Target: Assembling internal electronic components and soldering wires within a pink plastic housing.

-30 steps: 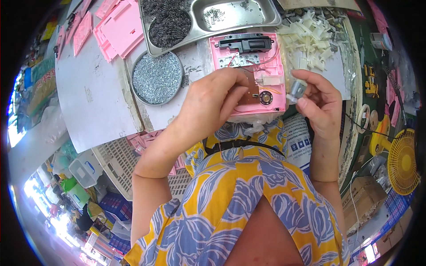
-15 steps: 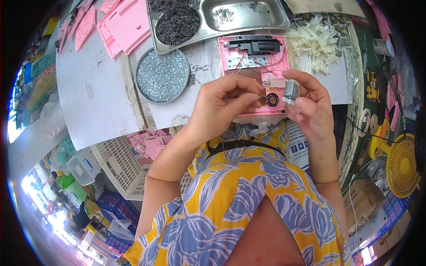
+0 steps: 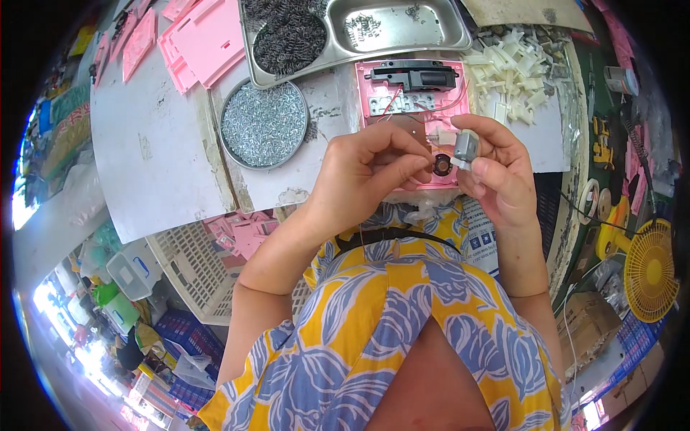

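Held in the fingers of my right hand is a small grey electric motor with a white end. My left hand is closed in a pinch just left of the motor; whatever its fingertips grip is hidden. Beneath both hands lies a pink plastic case. Fitted along its far side is a black mechanism, with a silver metal plate in front and thin red and grey wires. A round black speaker-like part sits in the case's near part, beside my left fingertips.
Left of the case stands a round dish of small silver screws. Behind are a metal tray with dark springs and pink panels. White plastic parts are heaped at right. A white basket and yellow fan flank me.
The motor and my right hand have shifted slightly left. The small metal piece seen at my left fingertips no longer shows clearly. Otherwise the case and hands stay nearly in place.
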The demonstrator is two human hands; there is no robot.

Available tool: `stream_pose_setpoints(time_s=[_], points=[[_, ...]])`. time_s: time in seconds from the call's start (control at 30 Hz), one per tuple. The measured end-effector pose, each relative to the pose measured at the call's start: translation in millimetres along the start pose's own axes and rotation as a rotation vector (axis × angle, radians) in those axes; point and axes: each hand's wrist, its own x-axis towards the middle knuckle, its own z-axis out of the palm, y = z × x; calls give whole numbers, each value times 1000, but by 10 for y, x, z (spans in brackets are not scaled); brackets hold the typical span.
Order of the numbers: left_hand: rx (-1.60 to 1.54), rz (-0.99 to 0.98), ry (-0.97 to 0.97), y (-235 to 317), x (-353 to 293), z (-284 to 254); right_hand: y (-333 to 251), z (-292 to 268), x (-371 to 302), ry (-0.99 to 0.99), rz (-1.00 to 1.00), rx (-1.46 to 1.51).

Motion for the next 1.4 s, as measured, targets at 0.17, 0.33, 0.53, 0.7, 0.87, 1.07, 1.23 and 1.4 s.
stream_pose_setpoints(time_s=[0.17, 0.33, 0.53, 0.7, 0.87, 1.07, 1.23, 1.4], points=[[481, 217, 12, 19, 14, -14, 6, -38, -12, 3, -17, -23], [123, 97, -11, -31, -10, 45, 69, -38, -12, -9, -30, -79], [273, 227, -49, -14, 13, 23, 69, 48, -41, 30, -22, -101], [223, 193, -2, -15, -16, 99, 102, 10, -49, -1, -24, -153], [187, 213, -29, -41, -24, 82, 103, 53, -37, 0, -26, -156], [102, 207, -17, -54, -59, 84, 157, 34, -51, 6, -67, -233], [285, 410, 6, -100, -19, 61, 188, 69, -55, 28, -329, -581], [759, 910, -29, -78, 93, -40, -49, -33, 24, -33, -160, -528]])
